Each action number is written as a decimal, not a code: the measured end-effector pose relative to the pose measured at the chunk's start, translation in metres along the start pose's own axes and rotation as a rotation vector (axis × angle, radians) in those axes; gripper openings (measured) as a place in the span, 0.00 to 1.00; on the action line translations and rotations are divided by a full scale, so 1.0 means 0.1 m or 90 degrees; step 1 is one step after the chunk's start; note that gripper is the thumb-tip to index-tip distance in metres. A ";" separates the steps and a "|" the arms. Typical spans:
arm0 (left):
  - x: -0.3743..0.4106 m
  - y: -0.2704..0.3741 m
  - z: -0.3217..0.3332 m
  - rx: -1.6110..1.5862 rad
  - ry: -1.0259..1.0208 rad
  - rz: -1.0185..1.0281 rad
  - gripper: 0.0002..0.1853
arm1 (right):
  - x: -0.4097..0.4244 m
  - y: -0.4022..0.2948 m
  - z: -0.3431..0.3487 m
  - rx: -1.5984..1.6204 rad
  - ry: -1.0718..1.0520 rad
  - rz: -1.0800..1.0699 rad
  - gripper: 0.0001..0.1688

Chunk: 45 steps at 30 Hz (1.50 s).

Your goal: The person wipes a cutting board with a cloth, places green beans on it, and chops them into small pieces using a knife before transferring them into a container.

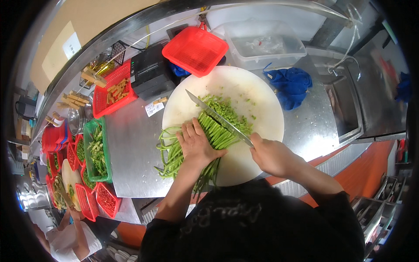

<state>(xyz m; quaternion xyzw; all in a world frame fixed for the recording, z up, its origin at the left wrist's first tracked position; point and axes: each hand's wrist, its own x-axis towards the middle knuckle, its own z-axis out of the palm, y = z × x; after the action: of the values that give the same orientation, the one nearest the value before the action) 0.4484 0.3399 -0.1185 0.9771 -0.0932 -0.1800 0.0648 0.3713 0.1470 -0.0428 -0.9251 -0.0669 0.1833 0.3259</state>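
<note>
My right hand (pixel 270 155) grips the handle of a kitchen knife (pixel 220 118). Its long blade lies diagonally across the cut end of a bunch of long green beans (pixel 216 132). With fingers spread, my left hand (pixel 195 144) presses the bunch down on a round white cutting board (pixel 268 108), left of the blade. Uncut bean ends trail past the board's left and near edges. Beyond the blade lies a heap of short chopped bean pieces (pixel 226 106), with a few scattered farther right. My right hand covers the knife handle.
Behind the board are a red basket (pixel 196 49), a clear plastic tub (pixel 265 46) and a black printer (pixel 152 68). A blue cloth (pixel 289 85) lies right, before a sink (pixel 347 104). Leftward stands a green basket of cut vegetables (pixel 98 150); another person (pixel 73 232) works at lower left.
</note>
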 end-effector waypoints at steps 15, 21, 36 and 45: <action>0.09 -0.05 0.09 -0.019 0.048 0.085 0.59 | 0.35 0.21 0.45 -0.024 -0.029 0.008 0.11; 0.07 -0.05 0.07 -0.030 0.050 0.054 0.59 | 0.40 0.14 0.22 -0.011 -0.046 0.024 0.11; 0.10 -0.09 0.12 -0.040 0.047 0.081 0.53 | 0.10 0.06 0.06 0.047 -0.092 0.011 0.12; 0.12 -0.03 0.03 -0.015 0.025 0.067 0.53 | 0.49 0.35 0.37 -0.023 -0.060 0.068 0.13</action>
<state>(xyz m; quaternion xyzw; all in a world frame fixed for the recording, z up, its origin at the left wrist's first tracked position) 0.4587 0.3401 -0.1254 0.9734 -0.1412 -0.1580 0.0873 0.4025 0.1536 -0.1058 -0.9235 -0.0358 0.2424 0.2951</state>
